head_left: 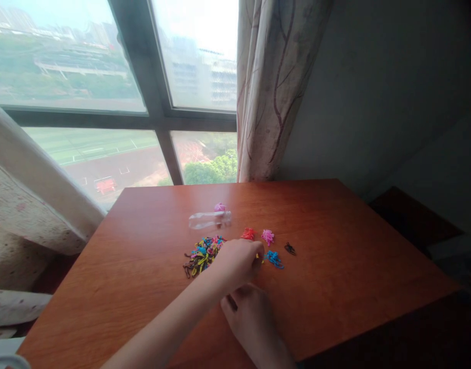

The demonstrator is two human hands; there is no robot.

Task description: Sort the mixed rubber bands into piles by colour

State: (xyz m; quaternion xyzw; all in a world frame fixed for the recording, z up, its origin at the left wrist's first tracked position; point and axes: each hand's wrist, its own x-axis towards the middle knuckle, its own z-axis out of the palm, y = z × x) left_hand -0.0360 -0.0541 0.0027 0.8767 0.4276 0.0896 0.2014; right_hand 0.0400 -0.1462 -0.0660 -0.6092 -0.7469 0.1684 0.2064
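A mixed heap of small coloured elastic bands (202, 253) lies mid-table. Right of it sit small separate clusters: red (248, 233), pink (267, 236), blue (274, 258) and black (289, 249). My left hand (238, 262) reaches over between the heap and the blue cluster, fingers pinched together, with a bit of yellow band showing at the fingertips. My right hand (251, 319) rests on the table just below it. Its fingers are curled under, and anything inside them is hidden.
A clear plastic bag (209, 220) with a pink bit (219, 207) by it lies behind the heap. The wooden table (354, 256) stands against a window with a curtain (273, 87) at its right. A dark low surface (412, 215) sits beyond the table's right edge.
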